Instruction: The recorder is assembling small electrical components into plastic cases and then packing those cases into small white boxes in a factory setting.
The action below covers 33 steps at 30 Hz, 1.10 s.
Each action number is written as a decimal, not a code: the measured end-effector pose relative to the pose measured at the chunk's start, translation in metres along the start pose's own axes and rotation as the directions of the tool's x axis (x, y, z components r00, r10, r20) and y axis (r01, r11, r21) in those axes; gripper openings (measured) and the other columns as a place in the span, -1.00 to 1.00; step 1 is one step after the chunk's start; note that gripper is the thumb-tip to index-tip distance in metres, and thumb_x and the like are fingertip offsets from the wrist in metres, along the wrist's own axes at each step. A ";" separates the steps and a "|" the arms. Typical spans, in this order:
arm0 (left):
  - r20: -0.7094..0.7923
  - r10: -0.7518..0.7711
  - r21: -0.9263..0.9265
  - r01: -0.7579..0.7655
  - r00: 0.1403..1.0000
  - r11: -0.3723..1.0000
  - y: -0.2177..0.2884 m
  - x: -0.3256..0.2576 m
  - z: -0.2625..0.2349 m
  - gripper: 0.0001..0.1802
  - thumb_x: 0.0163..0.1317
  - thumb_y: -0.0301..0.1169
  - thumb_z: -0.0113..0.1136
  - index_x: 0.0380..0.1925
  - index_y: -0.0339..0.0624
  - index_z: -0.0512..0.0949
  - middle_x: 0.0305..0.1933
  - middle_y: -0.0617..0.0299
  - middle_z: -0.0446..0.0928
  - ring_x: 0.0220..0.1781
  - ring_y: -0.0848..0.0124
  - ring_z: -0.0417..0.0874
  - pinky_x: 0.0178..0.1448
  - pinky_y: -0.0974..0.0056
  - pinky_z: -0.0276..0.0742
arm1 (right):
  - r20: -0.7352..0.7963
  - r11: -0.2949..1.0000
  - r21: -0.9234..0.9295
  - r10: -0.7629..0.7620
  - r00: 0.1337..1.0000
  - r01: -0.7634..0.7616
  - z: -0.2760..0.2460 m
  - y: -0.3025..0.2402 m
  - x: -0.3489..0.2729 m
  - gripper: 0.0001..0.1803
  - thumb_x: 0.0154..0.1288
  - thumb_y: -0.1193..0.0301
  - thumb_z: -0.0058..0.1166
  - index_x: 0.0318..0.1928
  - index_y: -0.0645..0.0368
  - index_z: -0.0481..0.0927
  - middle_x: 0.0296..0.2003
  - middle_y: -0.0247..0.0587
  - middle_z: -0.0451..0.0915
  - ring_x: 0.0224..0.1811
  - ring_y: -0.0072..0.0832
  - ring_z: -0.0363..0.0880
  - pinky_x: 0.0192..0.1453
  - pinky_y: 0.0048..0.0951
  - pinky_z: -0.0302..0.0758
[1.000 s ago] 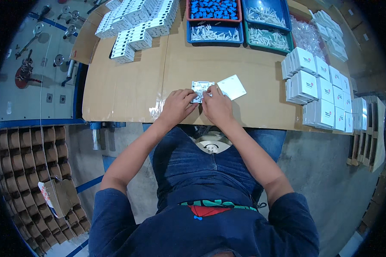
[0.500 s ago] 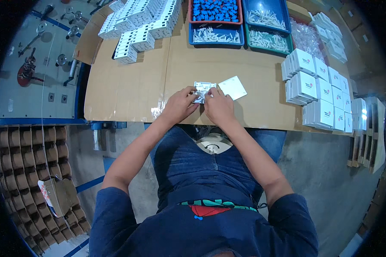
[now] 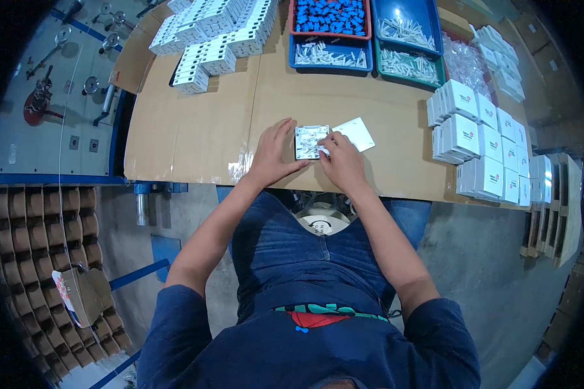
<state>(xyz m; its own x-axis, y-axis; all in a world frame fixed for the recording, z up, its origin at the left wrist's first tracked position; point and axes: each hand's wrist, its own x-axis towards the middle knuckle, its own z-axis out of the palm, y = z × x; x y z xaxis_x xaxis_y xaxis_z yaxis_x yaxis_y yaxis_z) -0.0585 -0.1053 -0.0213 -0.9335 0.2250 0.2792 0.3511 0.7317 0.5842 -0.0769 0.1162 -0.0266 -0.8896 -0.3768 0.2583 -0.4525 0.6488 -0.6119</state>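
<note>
A small square white and grey module (image 3: 310,141) lies on the cardboard-covered table (image 3: 201,129) in front of me. My left hand (image 3: 274,155) rests flat beside it, fingers spread, touching its left edge. My right hand (image 3: 341,159) presses its fingertips on the module's right side, pinching a small white piece there. Just right of the hands lies a flat white square plate (image 3: 356,133).
Trays of blue parts (image 3: 331,15) and white parts (image 3: 331,54) (image 3: 409,61) stand at the table's far edge. Stacks of white modules (image 3: 214,39) sit far left, small white boxes (image 3: 480,149) at the right. Brown cardboard dividers (image 3: 32,259) fill the floor at the left.
My left hand has opened and slid flat to the module's left. The module now lies flat on the table and shows more fully. My right hand stays at its right side.
</note>
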 end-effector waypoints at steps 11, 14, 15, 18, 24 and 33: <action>0.075 -0.119 0.291 0.093 0.990 0.952 -0.002 0.003 0.009 0.20 0.05 0.39 0.33 0.48 -0.26 0.26 0.60 -0.09 0.17 0.68 -0.03 0.08 0.68 -0.28 -0.15 | -0.102 0.967 0.143 0.226 0.969 -0.211 -0.033 0.016 0.039 -0.81 0.34 0.40 0.21 -0.08 0.14 0.71 -0.12 -0.15 0.64 -0.14 -0.18 0.69 -0.03 -0.17 0.60; 0.094 -0.169 0.378 0.122 0.981 0.918 -0.002 0.003 0.012 0.27 0.06 0.46 0.25 0.53 -0.28 0.19 0.66 -0.12 0.06 0.72 -0.02 -0.05 0.69 -0.31 -0.25 | -0.158 0.967 0.179 0.209 0.965 -0.180 -0.039 0.026 0.078 -0.80 0.34 0.42 0.19 -0.07 0.15 0.70 -0.12 -0.12 0.66 -0.17 -0.16 0.71 -0.04 -0.19 0.61; 0.111 -0.179 0.371 0.127 0.978 0.920 -0.002 0.002 0.012 0.30 0.07 0.49 0.21 0.55 -0.29 0.15 0.67 -0.14 0.01 0.73 -0.03 -0.08 0.68 -0.33 -0.28 | -0.199 0.975 0.184 0.159 0.967 -0.123 -0.040 0.030 0.094 -0.80 0.33 0.43 0.19 -0.06 0.16 0.70 -0.12 -0.11 0.66 -0.18 -0.14 0.72 -0.05 -0.20 0.61; 0.133 -0.205 0.382 0.141 0.970 0.913 0.000 0.002 0.008 0.29 0.10 0.55 0.07 0.56 -0.26 0.15 0.69 -0.09 -0.01 0.74 0.01 -0.10 0.70 -0.27 -0.34 | -0.288 0.985 0.169 0.024 0.957 0.026 -0.038 0.052 0.162 -0.78 0.33 0.45 0.17 -0.04 0.16 0.70 -0.11 -0.06 0.68 -0.14 -0.13 0.72 -0.06 -0.18 0.62; 0.128 -0.209 0.336 0.156 0.970 0.929 0.004 0.006 0.005 0.20 0.12 0.50 0.11 0.55 -0.14 0.21 0.68 -0.09 0.01 0.73 0.02 -0.09 0.70 -0.29 -0.32 | -0.248 0.997 -0.073 -0.042 0.968 0.025 -0.037 0.102 0.306 -0.74 0.35 0.37 0.22 0.02 0.12 0.67 -0.06 -0.03 0.69 -0.02 -0.08 0.71 0.03 -0.09 0.61; 0.154 -0.233 0.350 0.168 0.960 0.922 0.005 0.006 -0.002 0.18 0.17 0.50 0.07 0.57 -0.12 0.19 0.69 -0.06 -0.02 0.74 0.05 -0.10 0.70 -0.27 -0.28 | -0.100 0.896 -0.442 0.002 0.995 -0.046 -0.020 0.104 0.382 -0.70 0.30 0.32 0.28 0.01 0.09 0.66 0.00 -0.06 0.65 0.04 -0.01 0.67 0.03 0.02 0.64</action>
<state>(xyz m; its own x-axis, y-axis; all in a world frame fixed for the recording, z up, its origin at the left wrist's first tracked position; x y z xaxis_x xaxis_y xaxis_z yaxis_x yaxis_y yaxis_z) -0.0623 -0.1016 -0.0157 -0.9894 0.1446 0.0140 0.1415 0.9374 0.3182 -0.4646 0.0528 0.0237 -0.8923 -0.3073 0.3308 -0.3920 0.8909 -0.2296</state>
